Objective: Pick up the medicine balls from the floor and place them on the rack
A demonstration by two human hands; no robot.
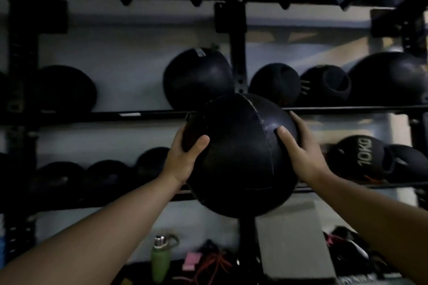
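Black steel storage rack (236, 58), both shelves already holding dark balls. Large black stitched leather medicine ball (240, 155) raised before the upper shelf's front edge, not yet shelved. Left hand (183, 162), right hand (301, 152) clasp its sides.

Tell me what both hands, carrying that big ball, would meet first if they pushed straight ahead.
Probably the rack's black upright post and the upper shelf rail, right behind the held ball. Left hand and right hand grip its sides. Depth is unclear.
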